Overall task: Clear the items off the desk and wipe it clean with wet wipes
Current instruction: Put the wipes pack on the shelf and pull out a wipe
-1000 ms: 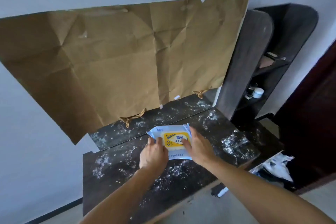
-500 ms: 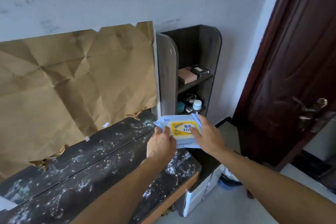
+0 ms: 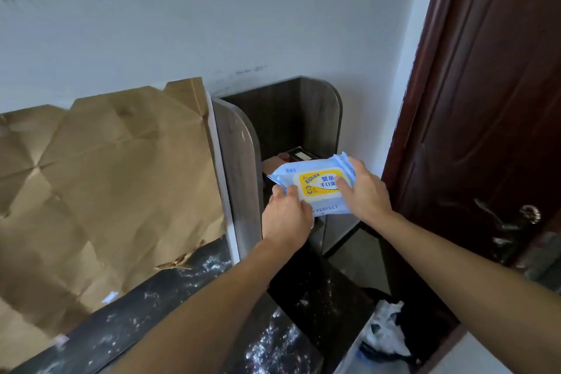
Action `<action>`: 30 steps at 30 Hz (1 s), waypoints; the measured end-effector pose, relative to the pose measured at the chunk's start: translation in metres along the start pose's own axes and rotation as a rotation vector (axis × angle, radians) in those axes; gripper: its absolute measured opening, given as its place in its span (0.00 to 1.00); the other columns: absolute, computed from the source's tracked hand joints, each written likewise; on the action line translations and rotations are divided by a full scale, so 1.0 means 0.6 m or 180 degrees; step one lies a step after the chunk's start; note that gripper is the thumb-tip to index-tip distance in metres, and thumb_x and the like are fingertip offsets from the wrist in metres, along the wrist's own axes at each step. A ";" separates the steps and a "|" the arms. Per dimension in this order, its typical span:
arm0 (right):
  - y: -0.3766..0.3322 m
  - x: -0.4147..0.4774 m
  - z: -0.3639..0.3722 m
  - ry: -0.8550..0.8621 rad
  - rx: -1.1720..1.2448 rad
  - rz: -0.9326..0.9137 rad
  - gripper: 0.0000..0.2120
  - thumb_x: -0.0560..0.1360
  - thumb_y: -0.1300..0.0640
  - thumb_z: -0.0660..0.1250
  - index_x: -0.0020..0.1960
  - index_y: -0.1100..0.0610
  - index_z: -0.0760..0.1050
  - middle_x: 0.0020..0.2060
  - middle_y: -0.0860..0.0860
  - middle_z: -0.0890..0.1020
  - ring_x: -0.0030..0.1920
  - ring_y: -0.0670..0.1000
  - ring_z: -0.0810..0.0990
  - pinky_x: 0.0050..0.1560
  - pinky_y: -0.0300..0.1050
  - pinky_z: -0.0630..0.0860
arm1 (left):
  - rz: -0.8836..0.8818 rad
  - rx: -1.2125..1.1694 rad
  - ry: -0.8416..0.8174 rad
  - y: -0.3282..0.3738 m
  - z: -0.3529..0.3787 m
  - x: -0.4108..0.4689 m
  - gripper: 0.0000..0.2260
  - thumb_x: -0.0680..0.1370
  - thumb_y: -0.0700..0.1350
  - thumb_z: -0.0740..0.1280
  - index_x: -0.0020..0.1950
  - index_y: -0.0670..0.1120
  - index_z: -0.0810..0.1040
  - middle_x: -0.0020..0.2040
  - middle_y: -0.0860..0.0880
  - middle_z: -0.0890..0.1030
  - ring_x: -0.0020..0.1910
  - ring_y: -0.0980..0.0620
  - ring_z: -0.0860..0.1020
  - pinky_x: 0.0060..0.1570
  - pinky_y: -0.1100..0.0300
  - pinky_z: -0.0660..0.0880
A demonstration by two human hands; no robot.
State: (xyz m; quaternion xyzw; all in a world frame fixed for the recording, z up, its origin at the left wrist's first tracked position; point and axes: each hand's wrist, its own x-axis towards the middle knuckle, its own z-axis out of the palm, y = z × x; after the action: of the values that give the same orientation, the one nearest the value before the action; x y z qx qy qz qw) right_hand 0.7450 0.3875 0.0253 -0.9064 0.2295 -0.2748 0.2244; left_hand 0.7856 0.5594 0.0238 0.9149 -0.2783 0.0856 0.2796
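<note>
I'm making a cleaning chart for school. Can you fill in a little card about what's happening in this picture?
Held item: wet wipes pack, blue with yellow label
Left hand: grips the pack's near left corner
Right hand: grips its right end, thumb on the label
Where: in the air, before the shelf unit
Desk: dark, speckled with white dust, not yet wiped
Behind desk: creased brown paper

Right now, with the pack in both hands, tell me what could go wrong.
The left hand and right hand hold the wipes pack in mid-air by the shelf unit; a slip could drop it. White powder covers the desk; a forearm could smear it. The brown paper has a torn edge at the desk; wet wiping may soak it.
</note>
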 end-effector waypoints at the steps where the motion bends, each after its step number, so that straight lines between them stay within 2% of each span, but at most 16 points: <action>1: 0.000 0.016 0.003 -0.0001 0.0017 -0.0010 0.25 0.78 0.46 0.61 0.72 0.49 0.61 0.54 0.56 0.81 0.53 0.62 0.77 0.53 0.52 0.72 | -0.0018 -0.0014 0.0019 0.001 0.003 0.015 0.15 0.79 0.47 0.58 0.62 0.41 0.69 0.56 0.42 0.69 0.52 0.43 0.74 0.45 0.52 0.72; 8: -0.002 0.122 0.053 -0.0158 0.0198 -0.0189 0.23 0.78 0.47 0.60 0.71 0.50 0.61 0.53 0.55 0.80 0.52 0.60 0.78 0.51 0.54 0.75 | -0.0244 -0.0027 0.0277 -0.009 0.023 0.090 0.16 0.78 0.46 0.59 0.63 0.40 0.68 0.57 0.41 0.69 0.54 0.43 0.72 0.48 0.53 0.73; 13: -0.007 0.195 0.101 -0.0407 0.0305 -0.0345 0.22 0.79 0.50 0.60 0.72 0.51 0.62 0.57 0.56 0.79 0.54 0.61 0.77 0.53 0.54 0.74 | -0.0693 0.0140 0.0296 -0.001 0.042 0.130 0.21 0.78 0.45 0.58 0.70 0.40 0.61 0.61 0.39 0.67 0.58 0.41 0.71 0.56 0.50 0.71; 19: -0.006 0.257 0.151 -0.0935 0.0355 -0.0768 0.21 0.80 0.50 0.58 0.72 0.49 0.60 0.54 0.55 0.80 0.49 0.57 0.79 0.45 0.51 0.77 | -0.1378 0.0468 0.0341 0.014 0.061 0.159 0.20 0.79 0.47 0.57 0.69 0.41 0.62 0.63 0.40 0.67 0.56 0.40 0.73 0.49 0.51 0.71; 23: 0.011 0.283 0.175 -0.1056 -0.0207 -0.1283 0.22 0.79 0.48 0.58 0.72 0.49 0.61 0.57 0.55 0.78 0.56 0.58 0.75 0.49 0.51 0.72 | -0.1404 0.1243 0.0554 0.015 0.088 0.167 0.20 0.75 0.48 0.58 0.65 0.40 0.71 0.70 0.38 0.66 0.68 0.39 0.67 0.63 0.47 0.68; 25: 0.021 0.296 0.177 -0.0915 -0.0371 -0.1726 0.22 0.78 0.49 0.60 0.71 0.51 0.65 0.62 0.55 0.74 0.60 0.57 0.71 0.52 0.52 0.71 | -0.1398 0.1491 0.0588 0.009 0.101 0.171 0.23 0.71 0.49 0.55 0.59 0.38 0.77 0.64 0.36 0.74 0.64 0.37 0.72 0.64 0.43 0.69; 28: 0.018 0.316 0.167 -0.0565 -0.0126 -0.2789 0.20 0.74 0.57 0.67 0.65 0.57 0.73 0.68 0.57 0.70 0.68 0.59 0.67 0.60 0.56 0.69 | -0.1384 0.1650 0.0476 0.001 0.113 0.169 0.26 0.71 0.50 0.52 0.58 0.36 0.77 0.58 0.36 0.78 0.60 0.37 0.75 0.64 0.43 0.70; 30: 0.013 0.320 0.159 -0.1030 0.0203 -0.3144 0.19 0.75 0.54 0.68 0.64 0.58 0.74 0.71 0.56 0.68 0.72 0.56 0.64 0.67 0.55 0.66 | -0.1426 0.1706 0.0419 0.000 0.116 0.168 0.26 0.72 0.49 0.52 0.58 0.35 0.77 0.57 0.36 0.79 0.59 0.38 0.77 0.63 0.43 0.71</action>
State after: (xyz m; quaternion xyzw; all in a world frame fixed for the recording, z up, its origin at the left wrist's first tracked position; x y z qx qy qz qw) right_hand 0.9431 0.3044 0.0254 -0.9302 -0.2716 -0.2111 0.1281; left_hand 0.8691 0.4739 -0.0023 0.9866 -0.0199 0.1510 0.0588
